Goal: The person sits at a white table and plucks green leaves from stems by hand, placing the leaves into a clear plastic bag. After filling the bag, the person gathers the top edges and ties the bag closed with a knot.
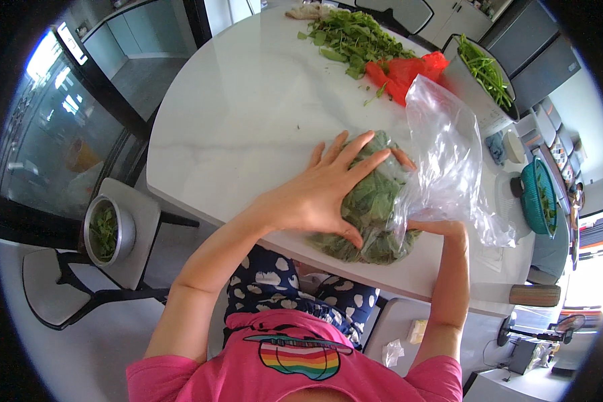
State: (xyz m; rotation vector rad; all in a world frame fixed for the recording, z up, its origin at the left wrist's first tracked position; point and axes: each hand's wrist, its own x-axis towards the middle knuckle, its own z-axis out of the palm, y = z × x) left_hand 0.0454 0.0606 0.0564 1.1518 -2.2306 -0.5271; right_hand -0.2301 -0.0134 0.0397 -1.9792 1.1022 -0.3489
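Note:
A clear plastic bag (444, 145) holds leafy greens (377, 201) on the white table (231, 115), close to its front edge. My left hand (326, 188) lies on the bag's left side with its fingers spread, touching the leaves through the plastic. My right hand (424, 226) is at the bag's right side, mostly hidden under the clear plastic; some fingertips show at the top of the bundle, and its grip cannot be told. The bag's loose upper part stands up and spreads to the right. Beyond it lie a crumpled red plastic bag (407, 73) and a pile of loose greens (357, 40).
A tall pot (462, 85) of green stems stands at the back right. Farther right are a blue cloth (496, 148), a white bowl (513, 147) and a teal basket (530, 201). On a chair (143, 211) at left sits a metal bowl (125, 231) of greens.

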